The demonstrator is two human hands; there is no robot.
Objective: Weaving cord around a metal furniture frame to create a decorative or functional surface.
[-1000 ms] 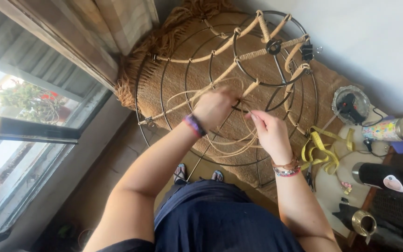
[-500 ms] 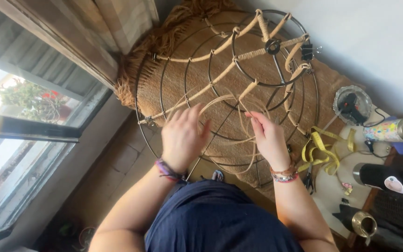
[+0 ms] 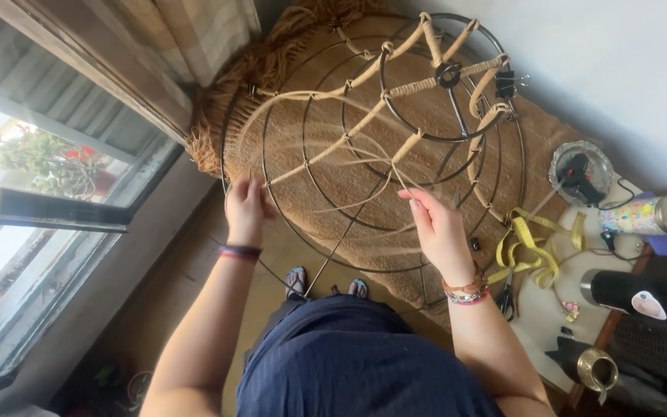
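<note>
L hand (image 3: 245, 207) w/ closed grip on outer ring of wire frame (image 3: 364, 147), pinching raffia strand (image 3: 326, 158). R hand (image 3: 438, 228) pinches the strand's other end, grip closed. Frame stands just ahead of both grips, on woven rug (image 3: 550, 147). Yellow tape measure (image 3: 530, 251) lies right of R grip.

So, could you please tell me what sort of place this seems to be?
Probably a room at home used for craft work: a window with a curtain, a woven rug and a small table with a yellow measuring tape.
</note>
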